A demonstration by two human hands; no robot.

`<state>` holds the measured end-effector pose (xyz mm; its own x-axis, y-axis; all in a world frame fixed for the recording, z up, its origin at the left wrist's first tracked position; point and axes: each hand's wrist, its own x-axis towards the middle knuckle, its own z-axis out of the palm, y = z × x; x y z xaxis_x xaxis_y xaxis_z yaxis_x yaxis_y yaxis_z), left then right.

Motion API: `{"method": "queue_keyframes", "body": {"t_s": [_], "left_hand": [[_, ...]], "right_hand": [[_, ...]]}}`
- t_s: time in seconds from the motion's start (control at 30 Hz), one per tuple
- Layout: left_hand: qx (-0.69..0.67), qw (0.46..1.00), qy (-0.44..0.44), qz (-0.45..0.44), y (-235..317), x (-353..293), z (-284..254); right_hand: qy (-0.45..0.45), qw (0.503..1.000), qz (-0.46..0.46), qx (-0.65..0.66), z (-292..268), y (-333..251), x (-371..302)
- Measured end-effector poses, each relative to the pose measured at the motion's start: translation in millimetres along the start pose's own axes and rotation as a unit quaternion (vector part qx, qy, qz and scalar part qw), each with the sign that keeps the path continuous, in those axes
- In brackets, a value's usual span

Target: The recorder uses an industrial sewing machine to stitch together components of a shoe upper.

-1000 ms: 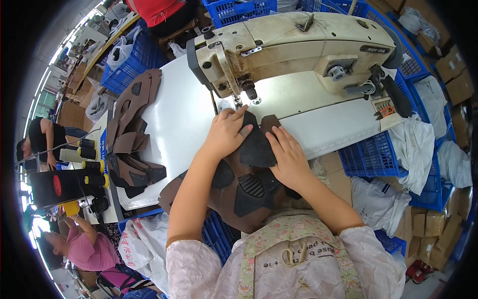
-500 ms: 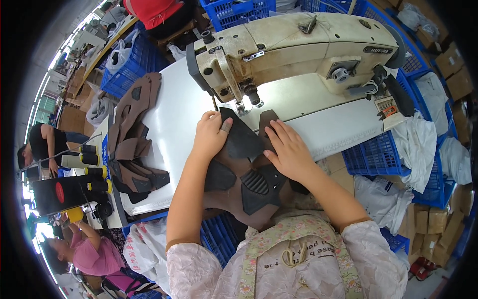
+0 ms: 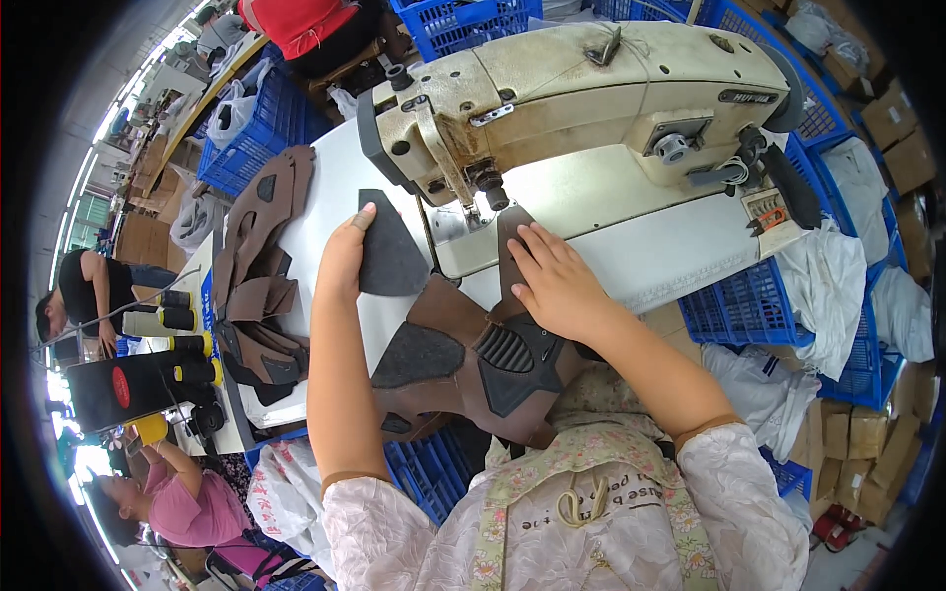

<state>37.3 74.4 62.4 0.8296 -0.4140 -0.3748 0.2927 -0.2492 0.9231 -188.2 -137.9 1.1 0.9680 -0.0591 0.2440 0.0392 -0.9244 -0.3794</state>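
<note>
My left hand (image 3: pixel 341 258) pinches a loose dark grey, roughly five-sided panel (image 3: pixel 392 248) by its left edge, thumb on top. White table shows around most of that panel; its lower right corner meets the brown leather-like piece (image 3: pixel 434 313). My right hand (image 3: pixel 557 284) lies flat, fingers stretched, on an upright brown strip of that piece, just in front of the sewing machine's presser foot (image 3: pixel 473 215). Dark grey patches and a ribbed black insert (image 3: pixel 506 350) sit on the brown piece, whose lower part hangs over the table edge toward my lap.
The cream sewing machine (image 3: pixel 581 89) spans the back of the white table (image 3: pixel 340 187). Similar brown pieces (image 3: pixel 261 231) are heaped at the table's left. Thread cones (image 3: pixel 177 318) stand farther left. Blue crates (image 3: pixel 734 307) and white bags surround the table; other people work at left and behind.
My left hand has moved left, carrying the dark grey panel off the brown piece and away from the needle area. My right hand has shifted slightly left with the brown strip.
</note>
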Motion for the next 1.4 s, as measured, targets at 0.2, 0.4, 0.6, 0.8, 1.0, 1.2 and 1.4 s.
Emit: {"method": "queue_keyframes", "body": {"t_s": [0.2,0.4,0.6,0.8,1.0,1.2,1.4], "left_hand": [[0.222,0.973,-0.067,-0.015,13.2,-40.3,51.4],[0.601,0.749,0.053,0.274,-8.5,-40.3,93.6],[0.640,0.721,-0.006,0.265,-17.7,-51.5,97.1],[0.680,0.688,-0.060,0.246,-17.8,-88.8,100.4],[0.589,0.754,-0.003,0.291,-51.5,-80.7,90.8],[0.510,0.792,0.000,0.336,-63.5,-65.4,84.1],[0.469,0.825,0.009,0.314,-62.4,-68.2,87.5]], "right_hand": [[0.019,1.000,-0.013,0.016,-0.1,-1.1,-2.3],[0.032,0.999,-0.022,0.008,1.8,-11.1,-4.9],[0.043,0.999,-0.029,0.013,5.6,-14.0,-5.6],[0.050,0.998,-0.028,0.001,7.3,-8.8,-7.8],[0.049,0.998,-0.036,-0.004,8.1,-10.9,-6.2],[0.047,0.998,-0.040,-0.009,8.3,-10.2,-5.2],[0.042,0.998,-0.036,-0.023,11.0,-10.0,-7.3]]}}
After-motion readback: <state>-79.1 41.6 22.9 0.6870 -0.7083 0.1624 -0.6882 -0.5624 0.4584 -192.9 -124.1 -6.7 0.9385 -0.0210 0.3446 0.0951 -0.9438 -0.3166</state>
